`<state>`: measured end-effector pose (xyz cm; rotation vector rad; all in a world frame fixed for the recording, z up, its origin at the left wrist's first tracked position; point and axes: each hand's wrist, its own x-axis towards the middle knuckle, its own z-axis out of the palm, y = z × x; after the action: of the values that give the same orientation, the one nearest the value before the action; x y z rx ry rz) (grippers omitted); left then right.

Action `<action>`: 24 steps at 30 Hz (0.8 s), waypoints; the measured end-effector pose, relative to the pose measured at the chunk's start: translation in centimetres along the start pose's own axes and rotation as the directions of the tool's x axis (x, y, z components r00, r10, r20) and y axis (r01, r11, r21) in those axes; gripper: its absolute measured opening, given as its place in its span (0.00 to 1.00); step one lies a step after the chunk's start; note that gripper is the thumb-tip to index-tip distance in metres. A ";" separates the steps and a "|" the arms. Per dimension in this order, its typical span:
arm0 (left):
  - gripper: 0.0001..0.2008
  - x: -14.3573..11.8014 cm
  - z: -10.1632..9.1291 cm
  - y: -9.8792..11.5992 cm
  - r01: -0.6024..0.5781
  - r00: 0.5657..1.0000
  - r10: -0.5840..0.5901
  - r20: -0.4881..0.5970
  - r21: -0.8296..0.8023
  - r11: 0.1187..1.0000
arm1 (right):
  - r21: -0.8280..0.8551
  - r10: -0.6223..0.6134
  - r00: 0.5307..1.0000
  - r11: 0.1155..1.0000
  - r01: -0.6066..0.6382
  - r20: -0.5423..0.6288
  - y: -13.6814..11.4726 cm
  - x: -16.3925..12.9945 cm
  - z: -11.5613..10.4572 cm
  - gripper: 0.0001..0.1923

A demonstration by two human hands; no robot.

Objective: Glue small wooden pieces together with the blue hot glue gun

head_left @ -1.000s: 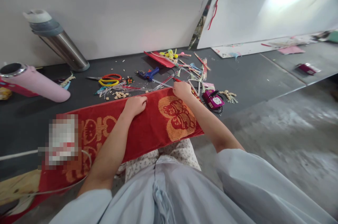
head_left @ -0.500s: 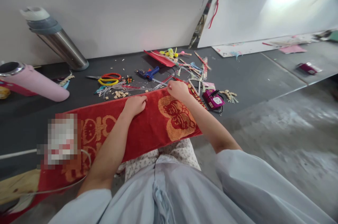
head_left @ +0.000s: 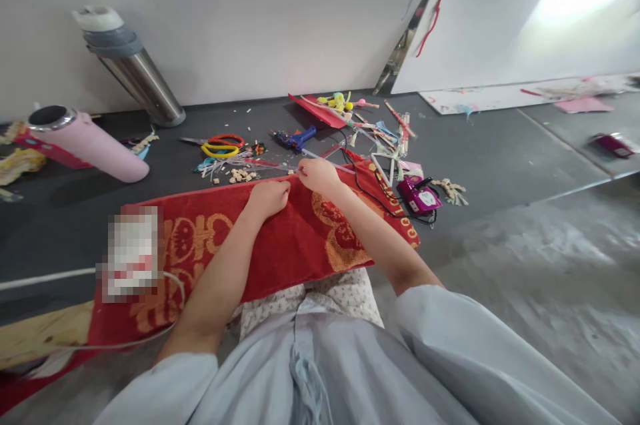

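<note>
A red towel [head_left: 280, 251] with orange lettering and a bear pattern lies across the table edge and over my lap. My left hand [head_left: 270, 199] rests on its far part with the fingers curled in; whatever they hold is hidden. Close beside it, my right hand [head_left: 320, 176] is closed in a pinch at the towel's far edge, on something too small to name. Just beyond the hands are a pile of small pale beads [head_left: 243, 175], clear and red strips [head_left: 267, 164], and a blue glue gun [head_left: 299, 139].
Scissors [head_left: 223, 145] with red and yellow handles lie at left. Behind stand a steel thermos [head_left: 145, 78] and a pink tumbler [head_left: 103, 145]. A red sheet [head_left: 320, 111] carries yellow pieces. At right sits a purple device [head_left: 420, 195] with a black cable. A blurred-out item [head_left: 133, 255] lies on the towel.
My right hand has moved left along the towel's edge, closer to my left hand. The towel's right end has come into view. The camera has turned slightly left.
</note>
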<state>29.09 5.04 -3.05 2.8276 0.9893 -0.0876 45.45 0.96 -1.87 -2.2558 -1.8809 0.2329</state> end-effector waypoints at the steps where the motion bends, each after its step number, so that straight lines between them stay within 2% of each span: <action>1: 0.16 0.0 0.0 0.0 0.001 1.000 -0.001 0.000 -0.002 1.000 | 0.021 0.003 1.000 1.000 -0.003 -0.008 -0.1 0.2 0.1 0.14; 9: 0.15 0.2 0.5 0.0 -0.002 1.000 0.002 -0.002 -0.012 1.000 | 0.218 0.052 0.995 0.975 -0.032 -0.088 0.3 2.5 0.0 0.18; 14: 0.16 0.0 0.4 -0.1 -0.008 1.000 0.008 0.004 -0.009 1.000 | 0.305 0.067 0.992 0.952 -0.033 -0.103 0.5 3.1 1.0 0.18; 20: 0.16 0.1 0.6 -0.1 -0.013 1.000 0.013 0.011 -0.003 1.000 | 0.315 0.049 0.994 0.949 -0.017 -0.094 1.4 2.5 1.9 0.19; 24: 0.17 0.1 0.7 -0.2 -0.006 1.000 0.006 0.012 -0.002 1.000 | 0.287 0.006 0.997 0.958 0.016 -0.076 1.4 1.9 1.9 0.15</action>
<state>29.07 5.12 -3.77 2.8250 0.9774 -0.1023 46.66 2.66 -4.03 -2.0355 -1.6907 0.3869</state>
